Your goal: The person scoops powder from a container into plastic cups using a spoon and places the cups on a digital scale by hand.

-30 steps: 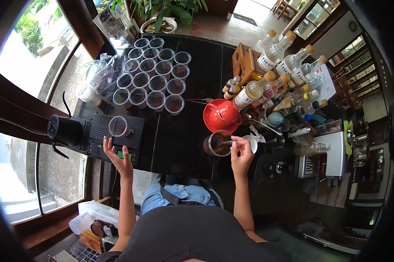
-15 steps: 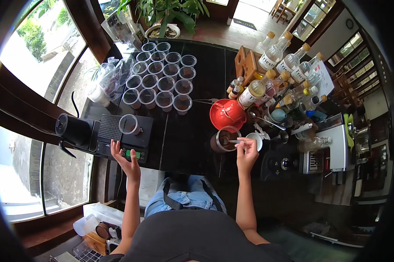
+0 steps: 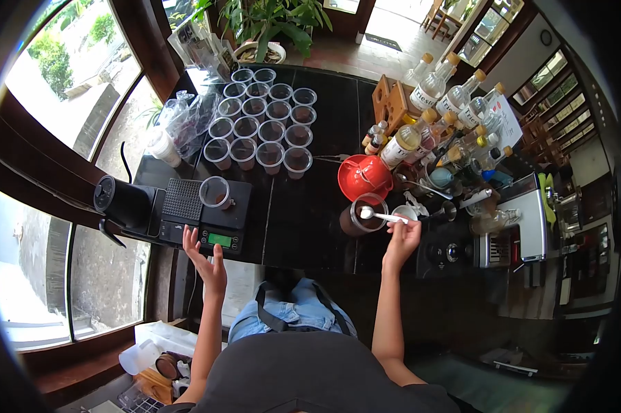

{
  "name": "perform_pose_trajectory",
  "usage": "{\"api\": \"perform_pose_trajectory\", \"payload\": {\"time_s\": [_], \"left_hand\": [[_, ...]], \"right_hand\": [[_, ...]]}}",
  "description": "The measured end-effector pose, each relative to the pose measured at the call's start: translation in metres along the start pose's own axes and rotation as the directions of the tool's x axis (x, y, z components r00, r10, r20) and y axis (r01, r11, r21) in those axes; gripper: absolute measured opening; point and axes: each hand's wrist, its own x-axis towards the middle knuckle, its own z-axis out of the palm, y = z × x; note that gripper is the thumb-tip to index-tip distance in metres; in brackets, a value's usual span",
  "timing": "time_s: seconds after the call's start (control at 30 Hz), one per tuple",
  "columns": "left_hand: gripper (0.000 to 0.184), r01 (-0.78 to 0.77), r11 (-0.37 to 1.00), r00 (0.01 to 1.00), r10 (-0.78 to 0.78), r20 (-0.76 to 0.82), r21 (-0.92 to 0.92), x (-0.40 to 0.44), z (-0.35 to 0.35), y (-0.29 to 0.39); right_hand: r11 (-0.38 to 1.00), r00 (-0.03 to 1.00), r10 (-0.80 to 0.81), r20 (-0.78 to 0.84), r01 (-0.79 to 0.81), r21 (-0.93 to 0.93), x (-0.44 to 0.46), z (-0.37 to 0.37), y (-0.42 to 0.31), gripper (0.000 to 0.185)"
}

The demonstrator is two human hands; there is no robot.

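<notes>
A white spoon (image 3: pixel 379 216) is pinched in my right hand (image 3: pixel 402 241), its bowl over the mouth of a clear jar (image 3: pixel 354 224) of something dark brown. The bowl looks white; I cannot tell if anything lies in it. My left hand (image 3: pixel 206 265) is open and holds nothing, fingers spread, just in front of a black digital scale (image 3: pixel 229 215) with a lit green display. One clear plastic cup (image 3: pixel 216 193) with a little dark stuff at its bottom stands on the scale. Behind the jar sits a red dripper (image 3: pixel 365 180).
Rows of clear plastic cups (image 3: pixel 270 154) with dark contents stand behind the scale. A black kettle (image 3: pixel 121 203) is on the left, near stacked white cups (image 3: pixel 163 147). Labelled bottles (image 3: pixel 401 144) crowd the right, with a grey machine (image 3: pixel 520 220) beyond.
The spoon has come up from inside the jar, and its white bowl now shows over the opening. My right hand has shifted slightly right and down. My left hand stays open near the scale.
</notes>
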Motion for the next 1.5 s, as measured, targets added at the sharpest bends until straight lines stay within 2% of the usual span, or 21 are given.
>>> {"api": "perform_pose_trajectory", "payload": {"time_s": [0.03,0.07,0.13,0.27,0.33,0.6,0.67,0.73,0.8,0.97,1.13,1.33,1.5], "left_hand": [[0.071,0.007,1.000,1.000,-0.007,-0.004,0.002,0.000,0.001,-0.001],[0.071,0.015,1.000,1.000,-0.015,-0.007,0.004,-0.001,0.002,-0.001],[0.071,0.014,1.000,1.000,-0.014,-0.011,0.007,-0.001,0.005,-0.001],[0.073,0.027,1.000,0.999,-0.027,-0.022,-0.014,0.002,0.013,0.001],[0.073,0.014,1.000,1.000,-0.014,-0.025,0.000,0.005,0.016,0.000],[0.072,0.035,0.999,0.999,-0.036,-0.030,-0.013,0.010,0.032,0.004],[0.073,0.031,0.999,0.999,-0.031,-0.032,-0.010,0.011,0.034,0.003],[0.073,0.029,1.000,0.999,-0.029,-0.034,-0.007,0.013,0.036,0.002],[0.072,0.028,1.000,0.999,-0.028,-0.041,0.001,0.014,0.037,0.001],[0.072,0.022,1.000,0.999,-0.022,-0.043,-0.009,0.015,0.031,0.004],[0.075,0.063,0.998,0.993,-0.061,-0.104,0.016,0.006,0.015,0.002],[0.079,0.112,0.993,0.975,-0.105,-0.195,0.025,-0.017,-0.014,0.003],[0.079,0.182,0.983,0.950,-0.166,-0.266,0.037,-0.036,-0.032,-0.001]], "right_hand": [[0.999,0.999,-0.011,0.034,0.012,-0.031,0.000,0.002,0.003,0.009],[0.988,0.992,-0.093,0.088,0.103,-0.114,0.001,0.003,0.005,0.011],[0.980,0.980,-0.139,0.146,0.157,-0.120,0.002,0.005,0.010,0.012],[0.987,0.985,-0.084,0.148,0.103,-0.125,0.002,0.002,0.008,0.012],[0.999,1.000,0.003,0.021,-0.004,0.048,0.002,0.003,0.003,0.012],[0.999,0.998,0.023,-0.056,-0.021,0.034,0.005,-0.001,-0.018,0.009],[0.974,0.989,0.105,-0.102,-0.081,0.213,0.006,-0.003,-0.017,0.009],[0.959,0.988,0.115,-0.104,-0.083,0.270,0.007,-0.002,-0.021,0.009],[0.906,0.970,0.216,-0.109,-0.158,0.393,0.010,0.003,-0.029,0.008],[0.865,0.978,0.194,0.074,-0.206,0.457,0.010,0.050,-0.046,0.008],[0.838,0.922,0.200,0.331,-0.336,0.430,-0.008,0.142,-0.055,0.007],[0.869,0.815,-0.022,0.579,-0.271,0.415,-0.042,0.233,-0.048,0.009],[0.869,0.727,-0.164,0.667,-0.214,0.447,-0.069,0.268,-0.027,0.011]]}}
